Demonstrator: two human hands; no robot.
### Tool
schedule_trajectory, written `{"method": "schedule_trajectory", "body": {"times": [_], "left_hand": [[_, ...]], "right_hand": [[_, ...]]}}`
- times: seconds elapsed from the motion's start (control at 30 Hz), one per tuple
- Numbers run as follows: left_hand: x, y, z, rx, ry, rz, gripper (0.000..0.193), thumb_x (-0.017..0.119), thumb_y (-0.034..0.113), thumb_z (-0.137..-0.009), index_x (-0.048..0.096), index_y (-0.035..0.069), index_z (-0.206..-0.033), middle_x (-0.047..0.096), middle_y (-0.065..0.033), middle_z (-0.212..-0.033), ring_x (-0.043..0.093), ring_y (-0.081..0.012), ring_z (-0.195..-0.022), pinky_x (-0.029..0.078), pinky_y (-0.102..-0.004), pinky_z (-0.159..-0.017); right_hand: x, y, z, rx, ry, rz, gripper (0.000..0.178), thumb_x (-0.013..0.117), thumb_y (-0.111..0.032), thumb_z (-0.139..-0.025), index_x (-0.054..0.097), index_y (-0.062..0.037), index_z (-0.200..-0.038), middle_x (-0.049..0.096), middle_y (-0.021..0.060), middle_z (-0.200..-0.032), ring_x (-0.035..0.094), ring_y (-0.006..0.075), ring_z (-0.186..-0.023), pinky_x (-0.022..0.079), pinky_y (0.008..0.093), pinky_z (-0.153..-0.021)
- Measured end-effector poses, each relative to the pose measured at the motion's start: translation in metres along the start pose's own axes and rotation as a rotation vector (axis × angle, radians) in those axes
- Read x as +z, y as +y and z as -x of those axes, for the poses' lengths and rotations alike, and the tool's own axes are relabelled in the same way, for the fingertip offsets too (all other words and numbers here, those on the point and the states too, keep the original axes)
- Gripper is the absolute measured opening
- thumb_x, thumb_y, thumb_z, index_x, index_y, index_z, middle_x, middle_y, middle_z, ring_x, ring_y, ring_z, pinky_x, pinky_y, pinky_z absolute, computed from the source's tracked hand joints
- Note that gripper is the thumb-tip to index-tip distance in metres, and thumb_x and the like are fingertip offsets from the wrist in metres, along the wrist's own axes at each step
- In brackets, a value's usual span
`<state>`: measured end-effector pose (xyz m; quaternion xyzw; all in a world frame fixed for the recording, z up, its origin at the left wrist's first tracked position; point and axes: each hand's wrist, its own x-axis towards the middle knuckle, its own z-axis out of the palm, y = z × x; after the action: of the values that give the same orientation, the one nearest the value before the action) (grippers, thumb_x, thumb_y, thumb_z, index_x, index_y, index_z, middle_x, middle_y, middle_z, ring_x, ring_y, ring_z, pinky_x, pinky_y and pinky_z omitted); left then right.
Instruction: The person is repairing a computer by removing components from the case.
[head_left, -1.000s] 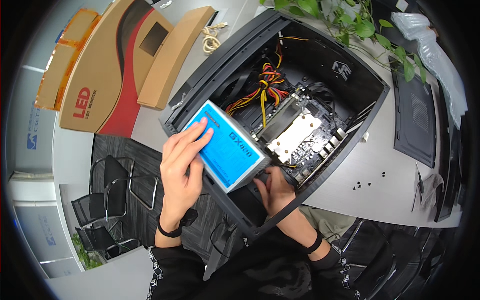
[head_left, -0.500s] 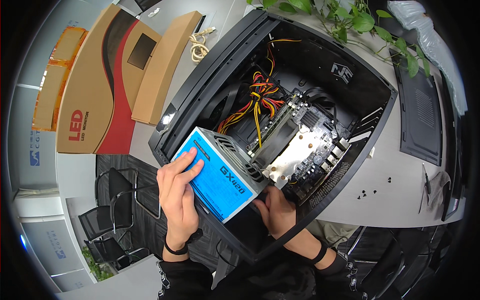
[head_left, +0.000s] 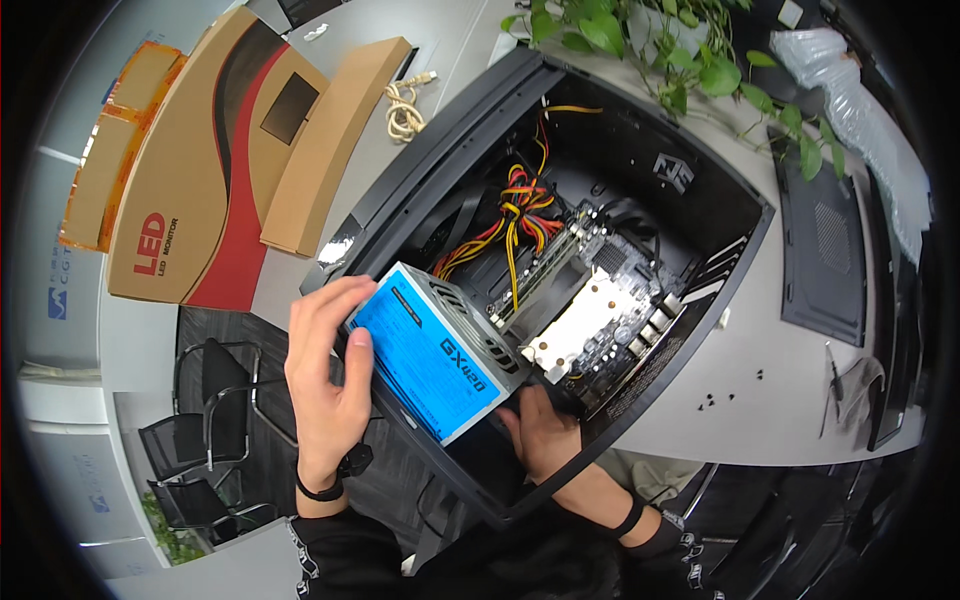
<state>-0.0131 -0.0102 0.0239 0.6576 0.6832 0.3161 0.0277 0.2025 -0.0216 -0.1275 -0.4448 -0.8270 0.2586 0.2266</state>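
Note:
A power supply (head_left: 425, 355) with a bright blue label lies tilted at the near left of an open black computer case (head_left: 655, 120). My left hand (head_left: 330, 370) grips its left end, fingers over the upper corner and thumb at the label's edge. My right hand (head_left: 545, 435) reaches over the case's near rim and is closed at the unit's lower right end; its fingertips are partly hidden there. Beyond the unit, a motherboard (head_left: 620, 255) carries a shiny metal plate (head_left: 580, 325). A bundle of red, yellow and black cables (head_left: 525, 210) lies behind it.
A monitor box (head_left: 190, 180) and a long carton (head_left: 330, 150) stand at the left, near a coiled pale cable (head_left: 403, 112). To the right are a black side panel (head_left: 825, 250), several small screws (head_left: 715, 402), a screwdriver (head_left: 833, 375) and a cloth (head_left: 858, 395). Plant leaves (head_left: 700, 70) overhang the back.
My left hand has slid from flat on the blue label to the power supply's left end, thumb spread from the fingers. My right hand stays at the lower right end. The view has shifted slightly.

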Motion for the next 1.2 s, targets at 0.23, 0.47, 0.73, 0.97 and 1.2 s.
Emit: {"method": "schedule_trajectory", "body": {"times": [0.23,0.47,0.73,0.97,1.2], "left_hand": [[0.006,0.007,0.005,0.086,-0.042,-0.037,0.032,0.066,0.003,-0.093,0.07,-0.002,-0.124,0.064,-0.0192,-0.136,0.06,-0.0378,-0.122,0.048,-0.0454,-0.105],[0.004,0.013,0.007,0.115,-0.096,-0.07,0.034,0.063,0.005,-0.093,0.069,-0.003,-0.125,0.063,-0.022,-0.14,0.06,-0.039,-0.127,0.046,-0.0463,-0.109],[0.004,0.015,0.005,0.152,-0.141,-0.065,0.037,0.065,0.008,-0.093,0.068,-0.001,-0.129,0.059,-0.0216,-0.145,0.057,-0.0387,-0.13,0.046,-0.0469,-0.109],[0.002,0.021,0.003,0.123,-0.131,-0.023,0.043,0.073,0.005,-0.087,0.068,0.001,-0.13,0.06,-0.0207,-0.143,0.058,-0.0374,-0.127,0.047,-0.0461,-0.107],[0.009,0.01,0.034,0.17,0.058,0.267,0.015,0.076,-0.005,-0.08,0.073,0.002,-0.093,0.071,-0.0091,-0.091,0.067,-0.0263,-0.084,0.052,-0.0346,-0.075]], "right_hand": [[0.003,0.003,0.0,-0.124,0.091,0.006,0.031,0.073,-0.029,-0.096,0.059,-0.0018,-0.102,0.062,0.0121,-0.085,0.067,0.0307,-0.054,0.055,0.0376,-0.047],[-0.004,0.001,-0.001,-0.093,0.028,0.008,0.03,0.073,-0.027,-0.096,0.06,-0.0017,-0.104,0.065,0.0152,-0.086,0.068,0.0338,-0.059,0.057,0.0407,-0.052],[-0.005,0.002,-0.006,-0.116,0.074,-0.077,0.03,0.072,-0.027,-0.098,0.057,-0.0019,-0.108,0.065,0.017,-0.089,0.07,0.0376,-0.063,0.058,0.0442,-0.054],[-0.002,0.002,0.001,-0.026,0.011,-0.098,0.032,0.074,-0.021,-0.096,0.057,-0.0014,-0.115,0.067,0.0197,-0.093,0.069,0.0419,-0.07,0.059,0.0466,-0.061],[-0.05,0.009,0.026,-0.134,-0.171,-0.282,0.047,0.069,-0.015,-0.1,0.049,0.0071,-0.136,0.065,0.0204,-0.101,0.071,0.0353,-0.076,0.056,0.0431,-0.063]]}}
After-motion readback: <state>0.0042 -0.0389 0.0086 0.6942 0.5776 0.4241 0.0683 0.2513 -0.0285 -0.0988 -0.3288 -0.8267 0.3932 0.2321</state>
